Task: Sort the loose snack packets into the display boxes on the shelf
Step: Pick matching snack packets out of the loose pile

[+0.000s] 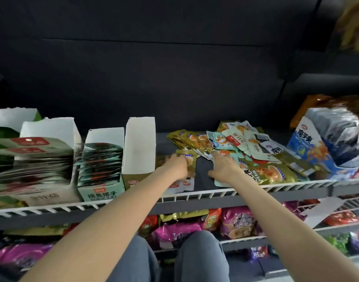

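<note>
- The left hand [179,164] is near the middle of the frame, its fingers curled around a gold packet [188,159]; it seems to hold a small bundle of these, though blur makes the count unclear. Holding several at once probably saves trips to the box.
- The right hand [223,167] lies just right of centre with fingers spread and fairly straight, pressing on a pale teal packet [219,181] at the edge of the pile; it grips nothing that I can see. I judge it is sliding or picking out the next packet.
- The loose packets [241,147] lie in a mixed heap right of centre on the shelf [201,176], gold and teal sorts overlapping, so they must be separated by kind.
- Just left of the left hand stands an open gold box [138,151], white inside and apparently empty; the gold packets probably go there, because the colours match.
- Further left, a teal box [101,165] and a larger box [34,165] at the left edge are already packed with upright packets.
- At the right edge a blue box [325,147] holds silver-blue packets.
- A white wire rail [195,195] runs along the shelf front and keeps things from sliding off.
</note>
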Demonstrator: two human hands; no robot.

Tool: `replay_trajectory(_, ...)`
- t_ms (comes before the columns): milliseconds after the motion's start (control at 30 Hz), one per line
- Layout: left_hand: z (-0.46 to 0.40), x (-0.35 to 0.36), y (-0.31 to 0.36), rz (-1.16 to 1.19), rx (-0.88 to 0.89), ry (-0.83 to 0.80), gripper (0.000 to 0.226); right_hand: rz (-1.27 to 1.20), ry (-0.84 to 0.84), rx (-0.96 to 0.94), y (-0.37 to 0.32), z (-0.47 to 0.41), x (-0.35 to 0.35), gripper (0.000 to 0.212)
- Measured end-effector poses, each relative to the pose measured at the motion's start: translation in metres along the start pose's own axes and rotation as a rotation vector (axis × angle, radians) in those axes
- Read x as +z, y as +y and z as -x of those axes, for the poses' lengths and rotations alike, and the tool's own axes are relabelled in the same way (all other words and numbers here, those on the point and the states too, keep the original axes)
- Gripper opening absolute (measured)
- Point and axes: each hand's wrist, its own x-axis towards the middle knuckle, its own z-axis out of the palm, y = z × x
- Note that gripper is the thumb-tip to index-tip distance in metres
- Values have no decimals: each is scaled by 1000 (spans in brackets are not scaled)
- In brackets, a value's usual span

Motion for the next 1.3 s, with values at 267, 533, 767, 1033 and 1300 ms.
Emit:
replay_trajectory(267, 12, -13, 2, 436, 81, 236, 26, -451, 379, -110, -12, 18, -41, 42)
replay_trajectory(533, 56, -65, -13, 839, 172, 619, 14, -1218, 315, -304, -47, 46, -55, 24)
replay_trajectory(767, 112, -111, -85, 602, 283, 857, 6, -1115, 402, -519, -120, 60, -58, 17)
replay_trajectory(1033, 149, -123, -160, 497, 185, 864, 9, -938, 421, -622, -193, 66, -37, 21)
replay_trajectory(1300, 156, -113, -181, 196, 169, 708, 7, -748, 369, -666, -199, 69, -26, 15)
